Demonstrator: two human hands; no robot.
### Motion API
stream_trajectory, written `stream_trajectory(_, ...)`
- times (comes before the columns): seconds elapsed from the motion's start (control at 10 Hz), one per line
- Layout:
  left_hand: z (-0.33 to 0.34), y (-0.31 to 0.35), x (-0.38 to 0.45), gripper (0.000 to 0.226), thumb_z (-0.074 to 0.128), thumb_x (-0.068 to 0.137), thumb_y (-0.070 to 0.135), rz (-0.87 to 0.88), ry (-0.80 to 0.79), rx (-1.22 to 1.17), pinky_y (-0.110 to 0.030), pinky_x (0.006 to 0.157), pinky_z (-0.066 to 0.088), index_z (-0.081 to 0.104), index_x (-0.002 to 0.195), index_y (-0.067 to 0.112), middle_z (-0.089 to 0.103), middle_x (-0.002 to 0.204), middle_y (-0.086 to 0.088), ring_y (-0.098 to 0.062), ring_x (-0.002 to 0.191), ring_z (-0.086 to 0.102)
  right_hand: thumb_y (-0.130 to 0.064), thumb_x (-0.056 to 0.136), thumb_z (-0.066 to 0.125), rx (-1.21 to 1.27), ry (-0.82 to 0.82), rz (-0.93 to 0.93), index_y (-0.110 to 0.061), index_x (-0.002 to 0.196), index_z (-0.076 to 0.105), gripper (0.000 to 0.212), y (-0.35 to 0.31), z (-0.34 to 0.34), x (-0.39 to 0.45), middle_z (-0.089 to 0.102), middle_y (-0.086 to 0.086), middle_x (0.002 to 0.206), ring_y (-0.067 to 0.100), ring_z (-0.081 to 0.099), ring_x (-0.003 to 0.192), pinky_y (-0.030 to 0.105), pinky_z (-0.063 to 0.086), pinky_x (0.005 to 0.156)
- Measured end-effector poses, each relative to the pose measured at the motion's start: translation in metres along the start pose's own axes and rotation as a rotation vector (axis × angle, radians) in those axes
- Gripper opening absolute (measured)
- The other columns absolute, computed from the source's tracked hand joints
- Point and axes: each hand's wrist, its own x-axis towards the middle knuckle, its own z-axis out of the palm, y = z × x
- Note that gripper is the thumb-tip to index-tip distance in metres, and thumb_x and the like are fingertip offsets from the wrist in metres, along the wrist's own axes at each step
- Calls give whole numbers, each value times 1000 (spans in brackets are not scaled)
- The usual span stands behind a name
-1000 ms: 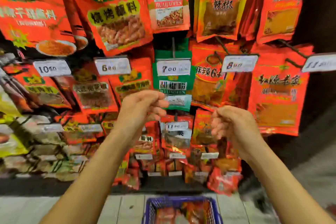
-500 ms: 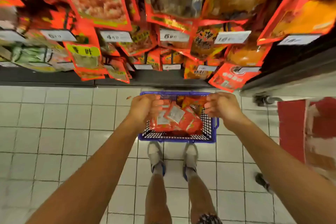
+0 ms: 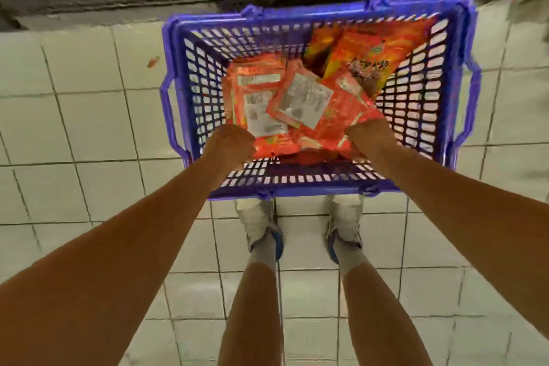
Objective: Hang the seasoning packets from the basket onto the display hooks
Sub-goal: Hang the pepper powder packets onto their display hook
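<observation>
Blue plastic defines the basket (image 3: 178, 47), which stands on the tiled floor (image 3: 74, 128) directly ahead of the person's shoes (image 3: 261, 229).

Head view: the camera has pitched steeply downward over the last second. One second ago the display hooks and hanging stock filled the frame with both hands raised in front of them; now only two red corners of hanging stock remain at the top edge, and no hooks are in view. Both arms have come down into the basket. The seasoning packets (image 3: 297, 98) lie in a loose, overlapping pile inside it, most showing their white label backs, with a larger orange pouch (image 3: 371, 59) leaning toward the far right corner.

The left hand (image 3: 230, 142) sits at the near-left edge of the pile, its fingers curled under; whether they close on a packet cannot be told. The right hand (image 3: 368, 135) is at the near-right edge of the pile, its fingers hidden beneath a packet; its grip cannot be told either.

Assessment: the change indicates a return to the basket to collect further stock. Many packets remain unhung, so the task is well short of completion.
</observation>
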Motion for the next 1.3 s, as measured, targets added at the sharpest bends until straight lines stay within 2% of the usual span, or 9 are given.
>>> stream_trajectory(0.1,25,-26,45,29,52,101,13,87,31,264,-36,82,48,66,118,-5,66,120,-23,-39,114,62,-14,95,63,96,-22,57,-12,78,55,19,10,24,39,67,7,68,15,64,62,27,58,63)
stream_trajectory(0.3,41,-38,61,26,58,100,27,181,12,376,-42,81,55,73,102,5,72,104,-21,-38,100,68,-12,93,67,241,9,45,-19,81,52,20,4,40,65,54,-1,79,11,54,64,21,50,46)
stream_trajectory(0.4,40,-40,54,37,60,96,18,304,98,557,-38,96,48,60,132,12,62,133,-13,-32,120,59,-7,90,68,387,41,114,-14,96,58,14,0,52,56,60,3,77,14,58,61,26,55,49)
stream_trajectory(0.5,35,-41,49,90,74,84,17,588,225,702,-51,115,36,22,158,24,24,161,-16,-40,146,27,-8,91,68,462,-79,165,-12,98,60,12,1,58,38,72,6,78,17,67,64,36,59,64)
stream_trajectory(0.6,33,-29,45,95,75,84,24,759,262,910,-59,120,20,18,159,29,9,167,-15,-42,153,6,-6,91,68,514,-292,195,-14,102,63,14,6,55,20,79,4,84,22,73,84,45,58,93)
stream_trajectory(0.7,34,-20,45,76,71,87,17,804,134,903,-56,120,22,37,154,27,31,163,-9,-36,152,22,-10,92,67,564,-462,180,-14,106,64,14,6,50,6,78,6,94,21,74,79,38,60,83)
stream_trajectory(0.8,35,-21,44,41,61,97,17,716,45,541,-44,99,51,61,136,25,67,131,-9,-34,119,62,-38,98,62,611,-504,148,-12,98,68,27,0,38,6,72,9,81,22,68,59,28,54,51)
stream_trajectory(1.0,35,-19,55,32,69,94,20,428,-7,69,-14,74,45,67,126,24,70,117,9,-10,100,66,-18,92,65,-56,231,-130,-24,131,61,40,17,12,66,70,1,104,22,70,85,38,61,72)
stream_trajectory(1.3,33,-33,74,31,79,85,18,281,-88,-292,-31,81,55,64,96,43,70,89,21,-7,94,69,-58,82,73,-787,339,-229,-22,144,36,81,22,4,110,36,21,140,42,34,136,57,44,102)
